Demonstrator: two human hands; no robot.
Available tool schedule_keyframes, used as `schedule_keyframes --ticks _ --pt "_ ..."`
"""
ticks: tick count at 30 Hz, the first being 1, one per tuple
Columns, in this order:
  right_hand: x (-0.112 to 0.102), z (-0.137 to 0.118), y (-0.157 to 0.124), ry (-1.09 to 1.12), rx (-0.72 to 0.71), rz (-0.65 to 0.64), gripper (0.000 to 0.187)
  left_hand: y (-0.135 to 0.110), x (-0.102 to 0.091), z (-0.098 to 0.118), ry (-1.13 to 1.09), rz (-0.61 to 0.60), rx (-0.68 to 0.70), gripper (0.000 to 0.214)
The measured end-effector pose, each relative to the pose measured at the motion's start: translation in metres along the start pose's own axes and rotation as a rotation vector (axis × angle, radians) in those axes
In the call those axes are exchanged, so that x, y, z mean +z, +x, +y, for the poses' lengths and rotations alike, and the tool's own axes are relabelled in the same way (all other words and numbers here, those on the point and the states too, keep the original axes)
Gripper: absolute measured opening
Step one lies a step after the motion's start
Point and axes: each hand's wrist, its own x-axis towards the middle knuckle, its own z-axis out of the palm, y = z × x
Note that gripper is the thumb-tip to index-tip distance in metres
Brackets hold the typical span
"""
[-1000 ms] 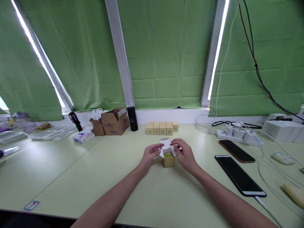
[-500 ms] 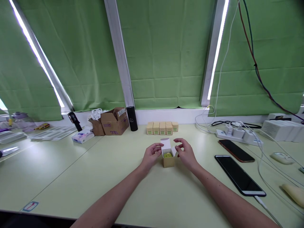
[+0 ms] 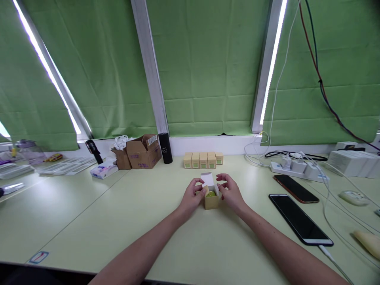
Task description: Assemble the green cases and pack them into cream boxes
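A small tan carton (image 3: 211, 201) stands on the pale green table (image 3: 166, 233), its white top flap raised and a yellow-green item showing inside. My left hand (image 3: 190, 198) pinches the carton's left side flap with curled fingers. My right hand (image 3: 230, 192) pinches the right side flap the same way. Both hands press in against the open top.
A row of several closed tan cartons (image 3: 203, 160) lines the back. A brown cardboard box (image 3: 144, 152), a black cylinder (image 3: 165, 148) and a tissue pack (image 3: 103, 170) sit back left. Two phones (image 3: 300, 218), a power strip (image 3: 298, 168) and cables lie to the right.
Both hands have closed in on the carton, folding its white side flaps inward over the green item. The top flap still stands up.
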Motion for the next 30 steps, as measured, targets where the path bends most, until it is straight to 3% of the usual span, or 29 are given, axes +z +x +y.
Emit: schedule_keyframes --ticks 30 --pt "0.0077 -0.0023 -0.0084 0.051 0.116 -0.123 0.049 -0.0004 0.0047 0.0018 -0.020 0.018 -0.009 0.044"
